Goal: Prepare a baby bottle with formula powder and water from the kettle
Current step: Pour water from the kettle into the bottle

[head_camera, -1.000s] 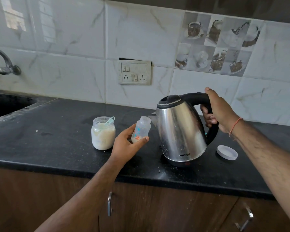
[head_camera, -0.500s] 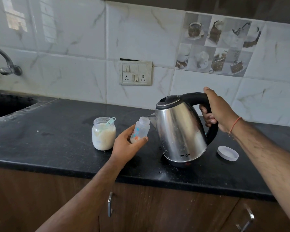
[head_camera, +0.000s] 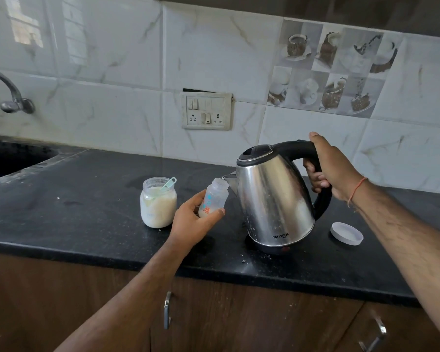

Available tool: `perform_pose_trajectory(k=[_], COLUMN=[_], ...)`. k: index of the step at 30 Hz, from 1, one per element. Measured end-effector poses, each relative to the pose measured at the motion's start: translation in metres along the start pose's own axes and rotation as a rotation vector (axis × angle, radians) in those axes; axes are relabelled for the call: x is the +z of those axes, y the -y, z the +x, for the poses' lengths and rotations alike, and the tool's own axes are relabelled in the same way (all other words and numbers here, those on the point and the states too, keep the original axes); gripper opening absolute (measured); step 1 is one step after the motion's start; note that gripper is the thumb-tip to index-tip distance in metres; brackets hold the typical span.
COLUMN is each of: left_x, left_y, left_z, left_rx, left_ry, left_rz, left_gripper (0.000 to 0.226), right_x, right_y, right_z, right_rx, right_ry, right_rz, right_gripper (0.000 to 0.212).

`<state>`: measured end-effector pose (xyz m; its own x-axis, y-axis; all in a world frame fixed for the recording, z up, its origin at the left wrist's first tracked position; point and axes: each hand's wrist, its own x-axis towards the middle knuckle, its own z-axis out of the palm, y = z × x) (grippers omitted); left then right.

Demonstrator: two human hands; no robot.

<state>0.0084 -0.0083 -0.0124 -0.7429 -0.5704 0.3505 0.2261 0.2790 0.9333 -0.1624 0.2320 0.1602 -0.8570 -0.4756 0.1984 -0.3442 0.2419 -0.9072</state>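
Observation:
My left hand (head_camera: 191, 222) grips a small clear baby bottle (head_camera: 214, 196) with powder at its bottom, tilted so its open mouth sits right under the kettle's spout. The steel kettle (head_camera: 272, 199) leans left toward the bottle, its base near the black counter (head_camera: 86, 214). My right hand (head_camera: 328, 168) is wrapped round the kettle's black handle. Left of the bottle stands an open glass jar of formula powder (head_camera: 158, 203) with a light blue scoop (head_camera: 170, 183) sticking out.
A white lid (head_camera: 346, 233) lies on the counter right of the kettle. A socket panel (head_camera: 206, 110) is on the tiled wall behind. A tap (head_camera: 9, 97) and a dark sink (head_camera: 8, 158) are at far left. Cabinet handles (head_camera: 167, 309) are below the counter edge.
The kettle has tipped a little more to the left, and the bottle's mouth has come up against the spout. Both hands keep their grips.

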Motion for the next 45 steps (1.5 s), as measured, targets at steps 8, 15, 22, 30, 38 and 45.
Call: perform_pose_trajectory(k=[8, 15, 22, 30, 38, 45], left_x=[0.0017, 0.0022, 0.0019, 0.0010, 0.0011, 0.0010], left_y=[-0.0048, -0.0056, -0.0057, -0.0013, -0.0007, -0.0017], left_z=[-0.0018, -0.0021, -0.0027, 0.0003, 0.0006, 0.0002], left_rx=[-0.001, 0.000, -0.007, -0.012, -0.007, -0.002], left_ry=[-0.013, -0.012, 0.000, 0.002, 0.005, 0.004], left_rz=[-0.032, -0.034, -0.059, -0.044, -0.047, -0.053], left_gripper=[0.035, 0.035, 0.036, 0.038, 0.035, 0.035], right_x=[0.0013, 0.0013, 0.0012, 0.0017, 0.0024, 0.0026], right_y=[0.0013, 0.0008, 0.0013, 0.0018, 0.0024, 0.0029], right_z=[0.0015, 0.0010, 0.0000, -0.0009, -0.0009, -0.0009], right_rx=[0.003, 0.001, -0.003, -0.006, -0.001, -0.004], right_ry=[0.000, -0.006, -0.003, -0.002, -0.010, -0.009], right_rz=[-0.006, -0.008, -0.011, -0.007, -0.010, -0.015], right_gripper=[0.071, 0.072, 0.072, 0.072, 0.072, 0.072])
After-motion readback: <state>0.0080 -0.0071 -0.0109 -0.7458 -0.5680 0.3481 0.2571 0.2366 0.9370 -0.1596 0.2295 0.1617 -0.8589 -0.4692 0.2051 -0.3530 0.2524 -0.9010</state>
